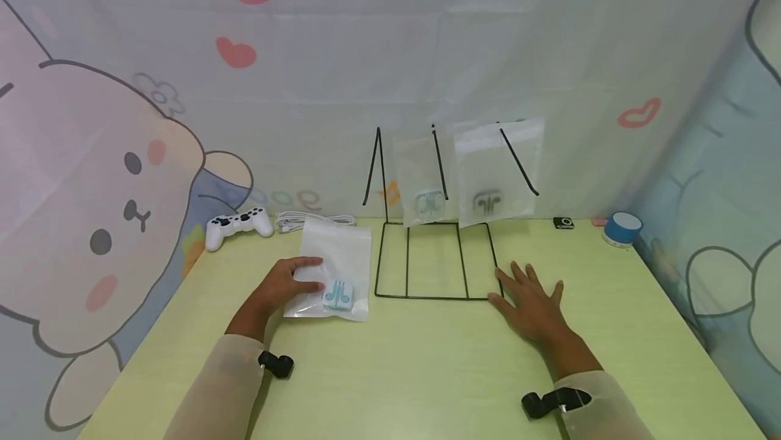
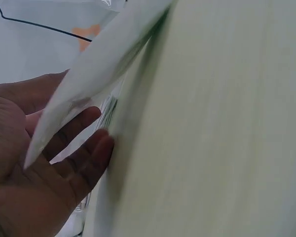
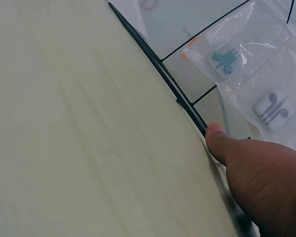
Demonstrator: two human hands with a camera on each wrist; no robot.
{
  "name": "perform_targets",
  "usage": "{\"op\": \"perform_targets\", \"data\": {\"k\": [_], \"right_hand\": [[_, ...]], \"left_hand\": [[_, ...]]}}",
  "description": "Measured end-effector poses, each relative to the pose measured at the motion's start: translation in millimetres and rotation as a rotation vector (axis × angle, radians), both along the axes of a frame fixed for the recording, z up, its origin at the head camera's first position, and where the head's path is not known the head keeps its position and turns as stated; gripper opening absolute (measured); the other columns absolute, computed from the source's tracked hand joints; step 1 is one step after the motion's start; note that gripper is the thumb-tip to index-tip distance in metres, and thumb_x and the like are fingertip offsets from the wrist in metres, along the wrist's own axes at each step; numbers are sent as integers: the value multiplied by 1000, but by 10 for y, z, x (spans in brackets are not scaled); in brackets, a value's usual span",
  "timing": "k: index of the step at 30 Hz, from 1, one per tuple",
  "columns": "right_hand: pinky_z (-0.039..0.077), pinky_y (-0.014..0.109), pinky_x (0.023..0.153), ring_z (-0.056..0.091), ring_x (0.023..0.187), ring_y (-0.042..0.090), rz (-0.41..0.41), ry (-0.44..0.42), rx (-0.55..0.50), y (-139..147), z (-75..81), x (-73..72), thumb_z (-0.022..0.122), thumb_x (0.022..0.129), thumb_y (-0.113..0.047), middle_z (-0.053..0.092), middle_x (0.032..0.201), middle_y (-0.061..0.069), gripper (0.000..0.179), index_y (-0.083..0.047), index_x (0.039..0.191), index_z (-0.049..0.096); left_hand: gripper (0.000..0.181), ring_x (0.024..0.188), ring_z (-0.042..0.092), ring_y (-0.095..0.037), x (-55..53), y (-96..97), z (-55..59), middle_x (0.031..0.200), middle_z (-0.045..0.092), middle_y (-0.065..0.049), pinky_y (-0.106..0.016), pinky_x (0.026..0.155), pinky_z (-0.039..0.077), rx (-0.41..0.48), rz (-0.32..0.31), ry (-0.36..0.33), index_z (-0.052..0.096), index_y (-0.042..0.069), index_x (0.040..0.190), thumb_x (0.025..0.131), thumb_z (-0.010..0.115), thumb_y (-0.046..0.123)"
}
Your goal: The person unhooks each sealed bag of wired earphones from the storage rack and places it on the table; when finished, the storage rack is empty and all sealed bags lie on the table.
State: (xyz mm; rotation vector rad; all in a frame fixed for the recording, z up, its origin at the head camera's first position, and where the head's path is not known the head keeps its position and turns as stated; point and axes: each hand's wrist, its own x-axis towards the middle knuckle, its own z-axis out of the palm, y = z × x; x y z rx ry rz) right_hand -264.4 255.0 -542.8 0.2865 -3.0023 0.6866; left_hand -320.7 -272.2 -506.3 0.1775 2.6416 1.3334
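My left hand (image 1: 285, 285) pinches the left edge of a white plastic bag (image 1: 348, 247) with boxed teal earphones (image 1: 338, 295) in it. In the left wrist view, the thumb and fingers lie on opposite sides of the tilted bag (image 2: 103, 59). A black wire display rack (image 1: 421, 297) stands right of the bag. Its middle prong carries a clear bag of teal earphones (image 1: 430, 203), and its right prong a bag of black earphones (image 1: 487, 203). The left prong (image 1: 368, 179) carries nothing. My right hand (image 1: 531, 301) is spread at the rack base's front right corner, thumb (image 3: 219, 138) touching the wire.
A white game controller (image 1: 239, 226) and a coiled white cable (image 1: 305, 220) lie at the back left. At the back right are a small black player (image 1: 563, 223) and a blue-and-white round speaker (image 1: 622, 228). A printed cloth (image 1: 342, 53) hangs behind the table.
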Motion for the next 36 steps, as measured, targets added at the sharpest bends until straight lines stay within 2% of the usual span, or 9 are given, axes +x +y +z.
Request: {"op": "perform_targets", "data": {"k": [4, 6, 9, 12, 16, 21, 27, 36], "right_hand": [[-6, 95, 116, 13, 167, 55, -4, 3, 2, -6, -8, 4, 49, 112, -61, 25, 180, 23, 73, -18, 171, 40], [-6, 95, 116, 14, 167, 55, -4, 3, 3, -7, -14, 6, 49, 112, -61, 25, 180, 23, 73, -19, 171, 40], [-7, 95, 116, 13, 167, 54, -3, -1, 3, -5, -17, 5, 49, 112, -61, 25, 180, 23, 73, -19, 171, 40], [-7, 95, 115, 13, 167, 55, -1, -3, 1, -3, -22, 5, 49, 112, -61, 25, 180, 23, 73, -19, 171, 40], [-6, 95, 115, 14, 167, 55, -1, 3, 1, -2, -26, 3, 49, 112, -61, 26, 180, 24, 73, -19, 171, 40], [-5, 96, 115, 14, 167, 55, 0, 8, 1, -2, -25, 0, 49, 112, -61, 26, 180, 24, 73, -19, 171, 41], [-6, 96, 115, 14, 167, 55, 2, 3, 0, -7, -3, 3, 49, 112, -61, 26, 180, 24, 73, -19, 171, 40], [-6, 95, 115, 14, 167, 55, -1, 2, -1, -7, -5, 9, 49, 112, -62, 26, 180, 24, 73, -19, 171, 41]], "left_hand": [[64, 162, 36, -49, 16, 0, 12, 169, 47, -24, -70, 131, 29, -78, -51, 37, 66, 11, 152, 94, 87, 28], [65, 162, 32, -52, 17, -12, -6, 172, 41, -26, -73, 130, 27, -99, -69, 28, 64, 12, 154, 96, 86, 30], [67, 164, 19, -59, 17, -36, -28, 176, 25, -33, -78, 129, 22, -132, -91, 4, 61, 13, 156, 96, 85, 32], [70, 165, 7, -62, 13, -62, -55, 177, 18, -36, -84, 126, 16, -188, -114, -5, 60, 16, 157, 96, 85, 36], [71, 166, -2, -62, 6, -84, -73, 177, 23, -34, -88, 125, 4, -251, -155, -1, 58, 18, 159, 96, 82, 41], [74, 165, -5, -64, 2, -103, -72, 177, 19, -35, -88, 124, -5, -303, -194, 28, 55, 18, 162, 97, 79, 45], [77, 163, -6, -67, -5, -119, -61, 179, 12, -34, -92, 119, -6, -328, -217, 71, 51, 15, 164, 99, 78, 46], [79, 165, -3, -64, 6, -70, -17, 181, 14, -28, -92, 120, -2, -284, -229, 136, 47, 17, 167, 100, 76, 47]]}}
